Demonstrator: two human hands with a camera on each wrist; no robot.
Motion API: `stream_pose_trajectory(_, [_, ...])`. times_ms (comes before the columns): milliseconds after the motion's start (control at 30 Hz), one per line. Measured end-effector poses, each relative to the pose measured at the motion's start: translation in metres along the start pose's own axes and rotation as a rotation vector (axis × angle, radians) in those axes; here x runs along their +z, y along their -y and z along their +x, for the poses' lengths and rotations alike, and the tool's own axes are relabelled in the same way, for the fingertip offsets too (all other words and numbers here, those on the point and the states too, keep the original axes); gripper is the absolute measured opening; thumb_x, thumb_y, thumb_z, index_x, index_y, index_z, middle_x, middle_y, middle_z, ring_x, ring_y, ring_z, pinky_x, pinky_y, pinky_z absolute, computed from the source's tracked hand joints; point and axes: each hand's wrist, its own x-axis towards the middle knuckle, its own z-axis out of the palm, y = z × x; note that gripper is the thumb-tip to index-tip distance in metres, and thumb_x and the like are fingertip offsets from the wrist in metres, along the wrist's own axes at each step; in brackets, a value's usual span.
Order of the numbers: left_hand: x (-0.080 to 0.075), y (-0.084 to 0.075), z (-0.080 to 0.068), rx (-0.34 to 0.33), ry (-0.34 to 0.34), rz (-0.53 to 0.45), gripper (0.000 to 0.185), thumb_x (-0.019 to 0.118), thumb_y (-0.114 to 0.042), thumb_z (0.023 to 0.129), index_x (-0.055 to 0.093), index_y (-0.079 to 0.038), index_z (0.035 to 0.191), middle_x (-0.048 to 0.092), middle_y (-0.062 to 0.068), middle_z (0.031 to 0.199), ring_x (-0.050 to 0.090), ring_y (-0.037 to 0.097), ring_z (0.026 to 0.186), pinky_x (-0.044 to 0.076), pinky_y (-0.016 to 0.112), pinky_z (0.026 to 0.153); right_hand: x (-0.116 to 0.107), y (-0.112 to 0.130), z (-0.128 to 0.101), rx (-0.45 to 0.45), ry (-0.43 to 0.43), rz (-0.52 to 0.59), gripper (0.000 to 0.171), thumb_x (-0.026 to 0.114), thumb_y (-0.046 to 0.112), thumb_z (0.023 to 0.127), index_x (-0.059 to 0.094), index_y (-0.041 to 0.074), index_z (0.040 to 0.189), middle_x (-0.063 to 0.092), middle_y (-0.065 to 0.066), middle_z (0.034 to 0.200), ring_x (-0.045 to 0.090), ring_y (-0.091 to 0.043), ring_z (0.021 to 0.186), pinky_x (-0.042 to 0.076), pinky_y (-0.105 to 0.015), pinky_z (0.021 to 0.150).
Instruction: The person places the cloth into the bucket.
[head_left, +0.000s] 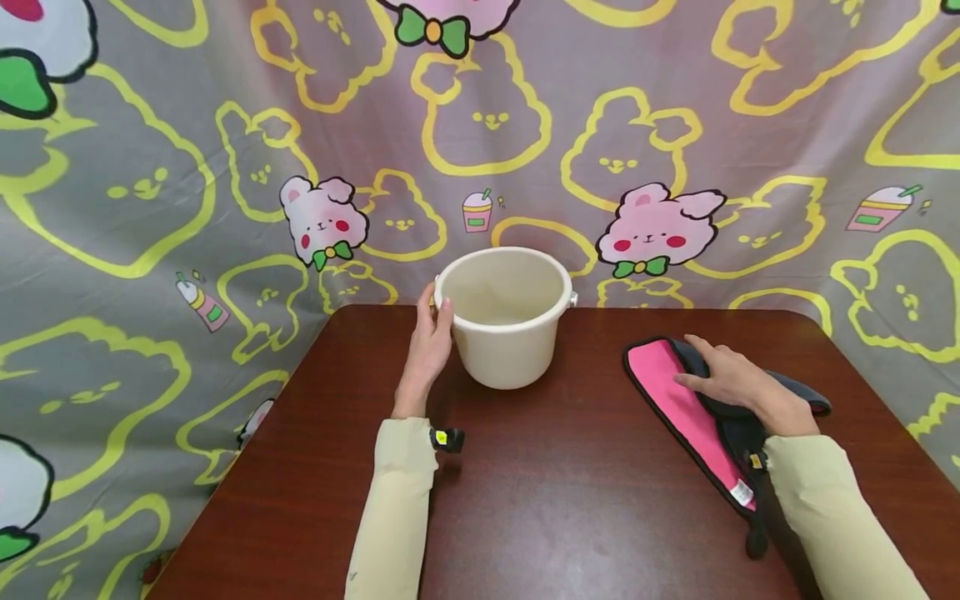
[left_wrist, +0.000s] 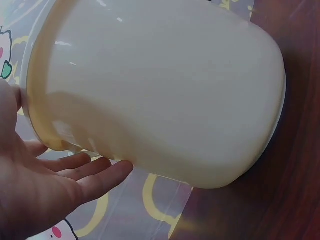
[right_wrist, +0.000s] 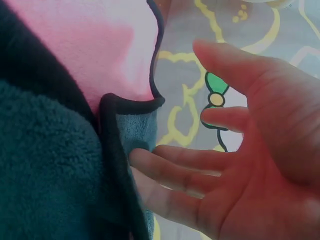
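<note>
A cream plastic bucket [head_left: 506,354] stands upright towards the back of the table, its inside facing my head camera. My left hand [head_left: 431,346] is at the bucket's left side by the rim. In the left wrist view the fingers [left_wrist: 102,180] lie fairly straight along the outside wall, and the thumb is by the rim. On the right lies a folded plush cloth [head_left: 671,392], pink on one face and dark blue-grey on the other, with black edging. Over its dark part is my right hand [head_left: 731,379], thumb spread, fingertips [right_wrist: 142,157] at the cloth's edge.
The dark red-brown table [head_left: 540,500] has rounded far corners. A patterned curtain [head_left: 495,125] hangs right behind it and along the left side. A white tag [head_left: 741,493] and a small dark end piece [head_left: 756,542] are at the cloth's near end.
</note>
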Motion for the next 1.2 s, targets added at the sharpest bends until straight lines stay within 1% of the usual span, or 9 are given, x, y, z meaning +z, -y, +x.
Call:
stream_pose_trajectory(100, [0.000,-0.001,-0.001,-0.013,0.013,-0.012,0.061,0.037,-0.058,0.092,0.019,-0.036,0.145,0.043,0.002,0.141,0.054,0.022,0.108,0.048,0.040,0.083,0.004,0.002,-0.001,0.000,0.052,0.018,0.095,0.066,0.054,0.078,0.023,-0.002,0.142,0.037,-0.036,0.131,0.036,-0.051,0.117,0.033,-0.067,0.090])
stream_pose_trajectory(233, [0.000,0.000,-0.001,-0.008,0.022,-0.055,0.060,0.039,-0.055,0.093,0.019,-0.034,0.145,0.042,0.007,0.142,0.052,0.022,0.112,0.047,0.049,0.086,0.007,0.004,-0.002,-0.015,0.110,0.032,0.099,0.071,0.055,0.072,0.027,-0.001,0.141,0.040,-0.035,0.129,0.039,-0.050,0.114,0.037,-0.066,0.087])
stream_pose_trajectory(467, [0.002,0.001,-0.001,0.000,0.020,-0.073,0.059,0.041,-0.054,0.093,0.020,-0.033,0.145,0.044,0.008,0.140,0.053,0.019,0.112,0.047,0.049,0.085,0.013,0.008,-0.002,0.011,0.168,-0.049,0.098,0.078,0.049,0.066,0.034,0.001,0.139,0.042,-0.034,0.118,0.039,-0.050,0.106,0.042,-0.064,0.079])
stream_pose_trajectory(567, [0.002,0.001,-0.001,-0.006,0.025,-0.086,0.059,0.041,-0.054,0.093,0.021,-0.033,0.145,0.043,0.007,0.141,0.052,0.019,0.114,0.047,0.050,0.086,0.014,0.010,-0.002,-0.002,0.174,-0.065,0.087,0.080,0.042,0.067,0.043,0.001,0.134,0.043,-0.032,0.113,0.040,-0.050,0.104,0.042,-0.062,0.078])
stream_pose_trajectory(733, [0.000,0.000,-0.002,-0.011,0.026,-0.077,0.058,0.040,-0.053,0.094,0.021,-0.034,0.145,0.045,0.004,0.139,0.053,0.019,0.112,0.050,0.040,0.080,0.013,0.010,0.000,-0.061,0.181,-0.057,0.055,0.078,0.020,0.073,0.055,0.002,0.119,0.047,-0.026,0.104,0.046,-0.041,0.096,0.046,-0.052,0.075])
stream_pose_trajectory(900, [0.000,0.000,-0.002,0.000,0.021,-0.070,0.056,0.040,-0.050,0.094,0.022,-0.033,0.144,0.047,0.005,0.136,0.055,0.020,0.108,0.049,0.034,0.075,0.014,0.007,0.002,-0.095,0.172,-0.045,0.048,0.068,-0.002,0.073,0.056,-0.003,0.119,0.055,-0.024,0.106,0.048,-0.036,0.096,0.046,-0.049,0.078])
stream_pose_trajectory(1000, [0.000,-0.001,-0.002,0.000,0.017,-0.073,0.057,0.041,-0.051,0.094,0.022,-0.031,0.144,0.047,0.006,0.136,0.055,0.019,0.109,0.050,0.035,0.076,0.013,0.005,0.003,-0.109,0.164,-0.024,0.038,0.063,-0.007,0.073,0.063,0.004,0.109,0.059,-0.016,0.095,0.051,-0.030,0.086,0.046,-0.040,0.069])
stream_pose_trajectory(1100, [0.000,-0.001,-0.002,-0.003,0.016,-0.075,0.058,0.041,-0.051,0.094,0.022,-0.031,0.145,0.047,0.006,0.136,0.054,0.019,0.112,0.051,0.037,0.078,0.009,0.003,0.001,-0.121,0.126,0.018,0.030,0.060,-0.007,0.074,0.067,0.009,0.099,0.056,-0.009,0.085,0.050,-0.023,0.076,0.041,-0.031,0.059])
stream_pose_trajectory(1200, [0.000,-0.001,-0.003,-0.007,0.021,-0.071,0.059,0.041,-0.052,0.094,0.021,-0.031,0.145,0.046,0.006,0.137,0.054,0.020,0.114,0.051,0.039,0.079,0.003,0.003,-0.002,-0.132,0.070,0.072,0.027,0.058,-0.007,0.076,0.066,0.009,0.097,0.054,-0.008,0.082,0.049,-0.019,0.063,0.038,-0.028,0.050])
